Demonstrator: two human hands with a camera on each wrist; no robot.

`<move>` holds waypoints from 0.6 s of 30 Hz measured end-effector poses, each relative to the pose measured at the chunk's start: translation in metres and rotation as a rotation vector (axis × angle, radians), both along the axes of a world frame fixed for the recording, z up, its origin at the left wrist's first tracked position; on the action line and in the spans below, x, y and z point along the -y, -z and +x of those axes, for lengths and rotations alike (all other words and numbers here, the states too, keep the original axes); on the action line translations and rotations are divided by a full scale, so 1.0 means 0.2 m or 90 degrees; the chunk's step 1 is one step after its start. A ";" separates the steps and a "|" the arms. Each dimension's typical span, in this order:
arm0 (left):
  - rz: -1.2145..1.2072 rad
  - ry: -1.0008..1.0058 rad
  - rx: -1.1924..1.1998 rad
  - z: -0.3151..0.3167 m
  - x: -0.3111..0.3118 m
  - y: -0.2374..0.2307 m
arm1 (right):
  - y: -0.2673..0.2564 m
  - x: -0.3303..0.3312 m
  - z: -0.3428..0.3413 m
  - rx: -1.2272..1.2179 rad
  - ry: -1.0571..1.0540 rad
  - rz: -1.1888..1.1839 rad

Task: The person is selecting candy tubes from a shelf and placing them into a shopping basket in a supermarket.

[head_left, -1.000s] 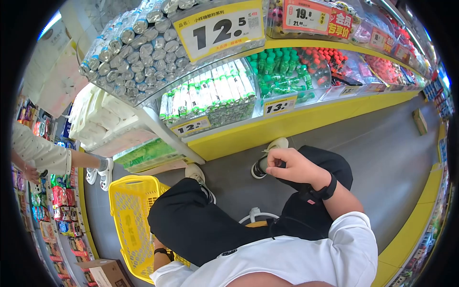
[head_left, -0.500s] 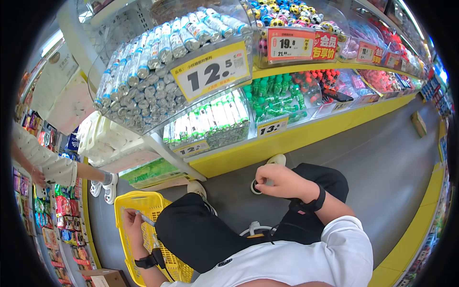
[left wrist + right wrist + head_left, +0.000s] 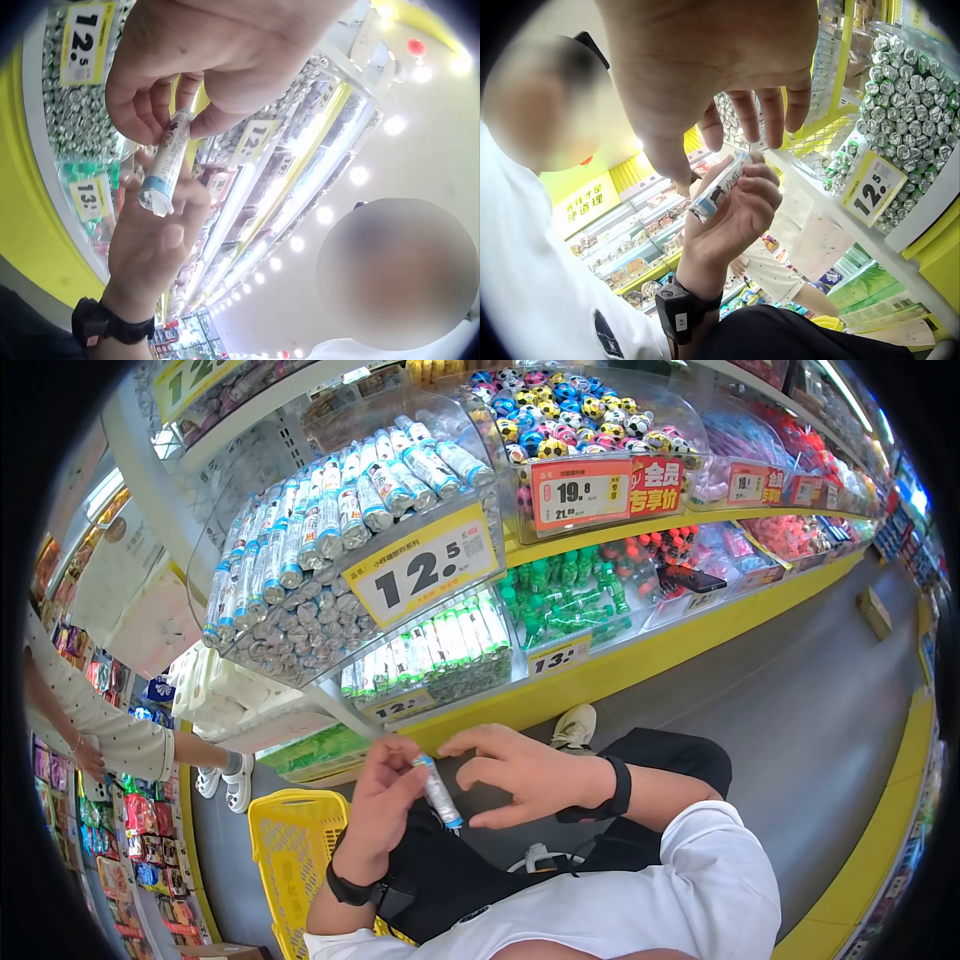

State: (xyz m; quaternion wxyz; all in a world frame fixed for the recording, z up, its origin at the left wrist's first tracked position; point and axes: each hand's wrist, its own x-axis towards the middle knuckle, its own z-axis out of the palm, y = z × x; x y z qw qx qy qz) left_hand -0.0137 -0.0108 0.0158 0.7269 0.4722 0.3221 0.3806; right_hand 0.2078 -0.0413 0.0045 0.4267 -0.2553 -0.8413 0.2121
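Note:
My left hand (image 3: 385, 795) pinches a wrapped candy roll (image 3: 438, 792) between thumb and fingers, above my lap. The roll is white with light blue ends and twisted wrapper tips; dark print shows on its side in the right wrist view. Just to the right, my right hand (image 3: 535, 772) holds nothing, its fingers spread and slightly bent toward the roll. In the right wrist view its fingertips (image 3: 774, 131) hang close over the roll and the left hand. A yellow plastic basket (image 3: 268, 860) stands beside my left knee, partly hidden by the left forearm.
Ahead, a clear bin holds similar blue-ended rolls (image 3: 320, 510), with green-and-white rolls (image 3: 430, 645) below. Football-patterned balls (image 3: 590, 410) and green bottle-shaped packs (image 3: 565, 585) fill neighbouring bins. Another person (image 3: 130, 730) stands at left. A small box (image 3: 875, 613) lies on the floor at right.
My left hand has come up from the basket with the candy roll to the middle. The right hand has moved left toward it and spread its fingers. The head view has tilted up.

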 end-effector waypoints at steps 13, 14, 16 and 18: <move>-0.098 0.033 0.065 0.09 -0.05 0.08 | 0.02 0.00 -0.01 0.096 0.079 0.014; -0.098 0.033 0.072 0.10 -0.05 0.08 | 0.01 0.00 -0.01 0.093 0.082 0.017; -0.103 0.022 0.083 0.11 -0.04 0.07 | -0.01 0.00 -0.01 0.089 0.090 0.025; -0.110 -0.001 0.094 0.11 -0.04 0.05 | -0.04 0.00 0.00 0.084 0.087 0.033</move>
